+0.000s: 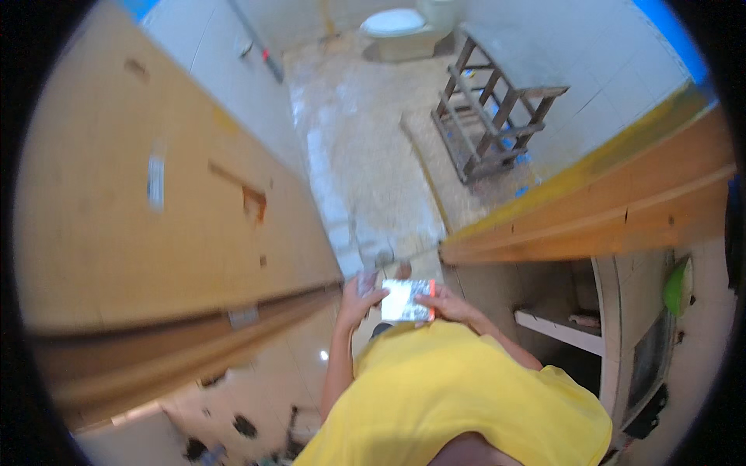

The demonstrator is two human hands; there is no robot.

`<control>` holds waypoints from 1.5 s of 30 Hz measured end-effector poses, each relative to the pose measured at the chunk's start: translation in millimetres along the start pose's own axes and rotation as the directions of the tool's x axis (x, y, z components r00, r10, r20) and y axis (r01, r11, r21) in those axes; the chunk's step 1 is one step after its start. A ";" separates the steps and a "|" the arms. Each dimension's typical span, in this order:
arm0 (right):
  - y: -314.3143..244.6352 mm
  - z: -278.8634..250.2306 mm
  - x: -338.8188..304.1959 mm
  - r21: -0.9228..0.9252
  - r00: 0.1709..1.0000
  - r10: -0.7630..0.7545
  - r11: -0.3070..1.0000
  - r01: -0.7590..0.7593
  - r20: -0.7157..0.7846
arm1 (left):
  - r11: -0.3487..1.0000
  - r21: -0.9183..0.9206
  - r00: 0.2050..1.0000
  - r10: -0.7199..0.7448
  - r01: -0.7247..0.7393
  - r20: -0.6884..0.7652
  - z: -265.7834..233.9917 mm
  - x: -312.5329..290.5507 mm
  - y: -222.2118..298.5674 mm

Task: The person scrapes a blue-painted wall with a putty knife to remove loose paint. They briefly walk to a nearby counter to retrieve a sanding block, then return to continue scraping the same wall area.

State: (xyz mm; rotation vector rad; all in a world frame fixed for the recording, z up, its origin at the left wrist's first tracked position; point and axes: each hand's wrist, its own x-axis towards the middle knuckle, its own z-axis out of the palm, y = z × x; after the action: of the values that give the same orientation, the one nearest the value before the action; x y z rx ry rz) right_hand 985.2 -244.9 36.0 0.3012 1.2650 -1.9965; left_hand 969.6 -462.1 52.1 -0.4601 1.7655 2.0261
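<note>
Both my hands are in front of my yellow shirt, at the doorway. Between them is a flat, rectangular silver-white packet (399, 300) with a red-orange right edge and a grey printed patch. My right hand (451, 304) grips its right side, thumb lying across the face. At the left edge, the thumb of my left hand (357, 301) presses against the packet. The left fingers are blurred, and a pale purplish patch shows by them; I cannot tell what it is.
A wooden door (171, 202) stands at the left, an orange-brown door frame (590, 225) at the right. Ahead, a tiled bathroom holds a white toilet (404, 39) and a dark wooden rack (489, 116). A shelf (559, 332) and a green bowl-like object (678, 287) are at the lower right.
</note>
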 end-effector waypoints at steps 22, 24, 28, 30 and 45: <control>-160.9 -162.9 185.8 0.232 0.364 -0.257 0.428 0.873 -0.895 | 0.915 0.301 0.962 0.242 -0.270 0.127 -5.4 531.5 185.7; -162.7 -148.9 186.1 0.167 0.288 -0.252 0.412 0.896 -0.924 | 0.834 0.353 0.892 0.319 -0.424 0.319 38.5 528.5 230.5; -235.6 -204.1 181.2 -0.256 -0.127 -0.248 0.606 0.753 -0.960 | 0.499 0.339 0.590 0.525 -0.797 0.614 182.3 599.0 297.7; -258.6 -220.5 159.6 -0.409 -0.386 -0.286 0.865 0.290 -0.877 | 0.344 0.329 0.471 0.529 -0.880 0.706 253.9 587.8 294.5; -355.6 -277.7 102.4 -0.912 -0.610 -0.763 0.380 -0.154 -0.215 | -0.187 0.150 0.088 0.304 -0.971 0.949 383.0 495.2 276.9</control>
State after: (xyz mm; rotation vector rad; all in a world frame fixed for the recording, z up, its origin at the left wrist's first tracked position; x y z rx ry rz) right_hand 616.8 30.2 86.9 1.5792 3.9725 -1.0252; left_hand 410.6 -69.3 94.7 1.9993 2.3407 0.8104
